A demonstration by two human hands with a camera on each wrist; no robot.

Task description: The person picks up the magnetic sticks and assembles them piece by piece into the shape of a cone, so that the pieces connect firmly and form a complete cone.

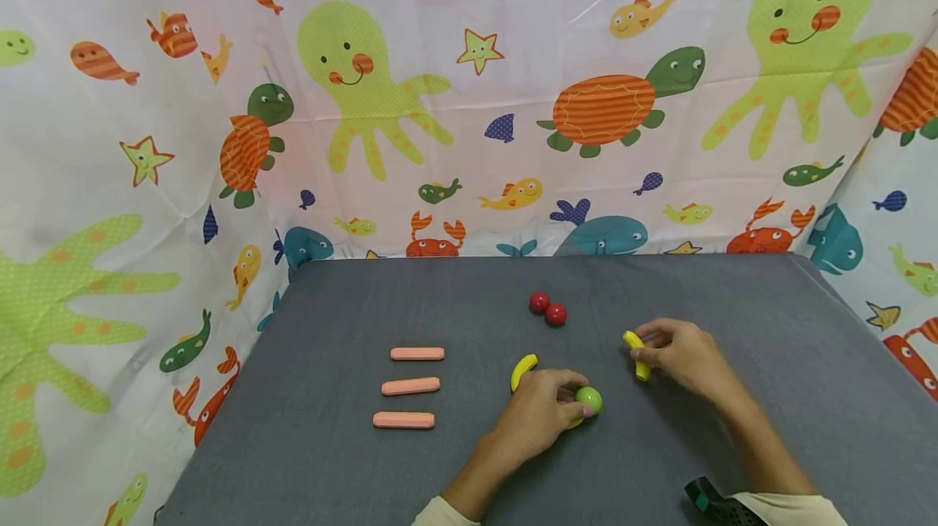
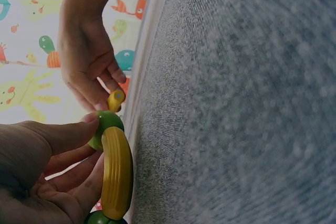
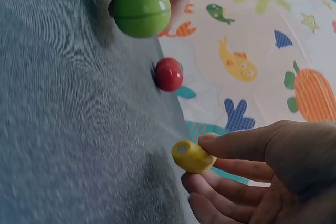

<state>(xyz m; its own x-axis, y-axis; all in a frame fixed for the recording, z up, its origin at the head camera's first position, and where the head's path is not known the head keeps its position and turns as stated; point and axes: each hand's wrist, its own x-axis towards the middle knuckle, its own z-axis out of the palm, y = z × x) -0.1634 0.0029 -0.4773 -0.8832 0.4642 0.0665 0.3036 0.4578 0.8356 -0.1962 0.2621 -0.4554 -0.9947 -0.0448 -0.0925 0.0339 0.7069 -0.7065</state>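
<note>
Set your clock on the head view, with 12 o'clock pointing away from you across the counter (image 1: 308, 469). Your right hand (image 1: 680, 355) pinches a short yellow piece (image 3: 193, 158) between thumb and fingers; it looks raised off the surface. Your left hand (image 1: 538, 410) grips a green ball (image 1: 589, 401), the thumb on its near side; whether the ball touches the counter, you cannot tell from here.

The coming move, as I judge it, turns on how these 2 lie to each other. The yellow piece sits between 1 and 2 o'clock from the ball, near but apart. Its long axis runs from 11 to 5 o'clock, so its lower end passes beside the ball instead of pointing at it. To aim that end at the ball, you would need to turn it clockwise, toward 7 or 8 o'clock.

Your left hand is nearer the other curved pieces: a yellow arc (image 1: 523, 371) shows at its 11 o'clock, and in the left wrist view a yellow bar (image 2: 116, 174) reaches the ball you grip. The 2 red balls (image 1: 547, 309) lie at about 10 o'clock from your right fingers, the 3 pink sticks (image 1: 410, 387) at 9 o'clock, beyond your left hand.
</note>
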